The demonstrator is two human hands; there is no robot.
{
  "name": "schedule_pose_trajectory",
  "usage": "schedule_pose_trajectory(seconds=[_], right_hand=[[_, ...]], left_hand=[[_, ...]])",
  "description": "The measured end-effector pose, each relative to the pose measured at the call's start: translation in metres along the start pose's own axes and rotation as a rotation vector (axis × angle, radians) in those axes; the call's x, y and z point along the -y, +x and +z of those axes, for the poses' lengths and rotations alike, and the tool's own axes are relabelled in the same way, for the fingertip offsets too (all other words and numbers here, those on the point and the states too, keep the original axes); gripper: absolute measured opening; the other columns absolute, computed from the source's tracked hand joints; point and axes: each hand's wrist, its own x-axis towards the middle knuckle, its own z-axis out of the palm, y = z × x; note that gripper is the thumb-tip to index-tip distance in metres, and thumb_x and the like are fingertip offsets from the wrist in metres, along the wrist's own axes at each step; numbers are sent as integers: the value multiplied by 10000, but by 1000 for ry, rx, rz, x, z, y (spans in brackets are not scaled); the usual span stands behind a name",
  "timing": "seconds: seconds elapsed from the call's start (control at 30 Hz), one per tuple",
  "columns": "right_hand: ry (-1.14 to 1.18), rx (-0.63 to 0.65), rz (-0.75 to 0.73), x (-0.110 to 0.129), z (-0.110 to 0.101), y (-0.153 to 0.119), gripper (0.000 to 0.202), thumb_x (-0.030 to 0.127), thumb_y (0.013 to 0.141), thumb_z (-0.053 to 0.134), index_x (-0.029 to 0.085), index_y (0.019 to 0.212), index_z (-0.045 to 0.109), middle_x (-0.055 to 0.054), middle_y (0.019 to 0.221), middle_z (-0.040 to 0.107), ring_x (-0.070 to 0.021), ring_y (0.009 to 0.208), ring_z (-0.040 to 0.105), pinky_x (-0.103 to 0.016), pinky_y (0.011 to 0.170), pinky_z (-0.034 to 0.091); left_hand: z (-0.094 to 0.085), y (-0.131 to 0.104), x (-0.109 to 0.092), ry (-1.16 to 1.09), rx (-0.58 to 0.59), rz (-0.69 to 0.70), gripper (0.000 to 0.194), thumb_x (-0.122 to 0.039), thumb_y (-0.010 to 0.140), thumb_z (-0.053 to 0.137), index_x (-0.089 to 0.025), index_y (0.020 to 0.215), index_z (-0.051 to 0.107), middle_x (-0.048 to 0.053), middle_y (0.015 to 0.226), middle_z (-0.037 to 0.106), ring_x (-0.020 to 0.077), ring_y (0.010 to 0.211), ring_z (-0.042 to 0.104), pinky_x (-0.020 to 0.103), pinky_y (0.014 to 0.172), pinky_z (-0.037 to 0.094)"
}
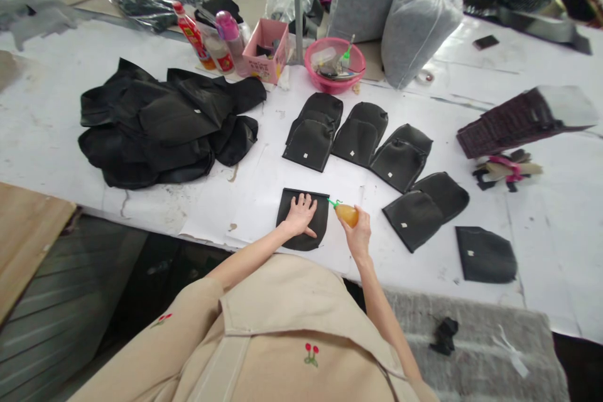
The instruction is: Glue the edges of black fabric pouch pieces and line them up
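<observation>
My left hand [301, 215] lies flat with spread fingers on a black leather-like piece [318, 235], which has one straight edge at the top and a rounded bottom. In my right hand [358, 235] is a squeeze bottle [347, 214] of amber liquid with a green nozzle. Its tip points left and meets the piece's upper right corner, though whether it touches cannot be made out. Similar black pieces [311, 138] fan out beyond and to the right, several with a small white mark. A single one [485, 255] lies at the far right.
A heap of black pieces [160, 125] covers the left of the white table. Behind stand a red-capped bottle [192, 34], a pink box [266, 53], a pink basin [334, 75], a metal pole [298, 6] and stuffed plastic bags [414, 31]. A dark box-like bundle [509, 122] sits right.
</observation>
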Motion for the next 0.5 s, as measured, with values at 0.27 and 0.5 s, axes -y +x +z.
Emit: schedule_pose_trajectory(seconds=[0.27,0.5], right_hand=[[-68,108,-105,4,-11,2,400,457,936,551,206,1248,558,-93,1016,587,-258,894,612,-392,782,532],[-62,131,-130,9,-8,10,361,363,930,566,220,1261,550,-94,1063,592,-260,942,612,-401,832,529]], left_hand=[[-6,-2,-4,12,25,-1,1271,-718,564,798,-91,1543,285,334,1572,246,491,1459,208,643,1137,186],[-2,-1,-3,28,24,4,1283,-718,567,797,-81,1547,269,344,1573,229,492,1457,206,652,1132,187]])
